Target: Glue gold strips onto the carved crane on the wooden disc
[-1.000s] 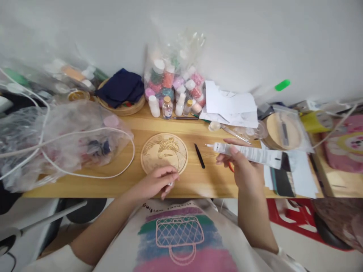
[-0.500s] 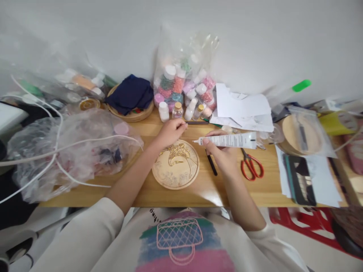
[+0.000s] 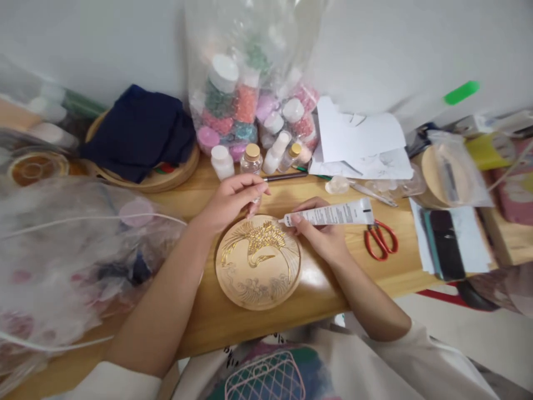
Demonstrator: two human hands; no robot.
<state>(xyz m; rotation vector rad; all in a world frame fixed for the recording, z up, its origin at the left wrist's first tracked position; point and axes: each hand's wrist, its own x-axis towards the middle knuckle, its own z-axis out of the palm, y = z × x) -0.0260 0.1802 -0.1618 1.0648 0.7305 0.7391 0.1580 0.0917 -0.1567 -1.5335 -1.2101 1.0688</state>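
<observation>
My right hand (image 3: pixel 318 230) is closed around a white tube (image 3: pixel 337 213) printed with text, held nearly level. Its narrow nozzle points left, over the upper right edge of a round wooden disc (image 3: pixel 250 286). A crane drawn on the disc carries raised gold lines on its body and wings; the wave pattern below is only thin dark lines. At the disc's upper left rim is my left hand (image 3: pixel 231 203), its fingers bent but apart, with nothing visible in them. A dark pen (image 3: pixel 287 176) lies just beyond those fingertips.
Small bottles (image 3: pixel 251 159) and a clear bag of bead jars (image 3: pixel 245 105) stand behind. Red-handled scissors (image 3: pixel 381 240) and a phone (image 3: pixel 446 244) lie to the right. Dark blue cloth (image 3: pixel 141 133) tops a round basket. Crumpled plastic bags (image 3: pixel 95 250) and white cables crowd the left.
The view has come closer and tilted. The tube's nozzle has moved left and down to the disc's edge. My left hand has gone from a pinch to fingers apart beside the rim.
</observation>
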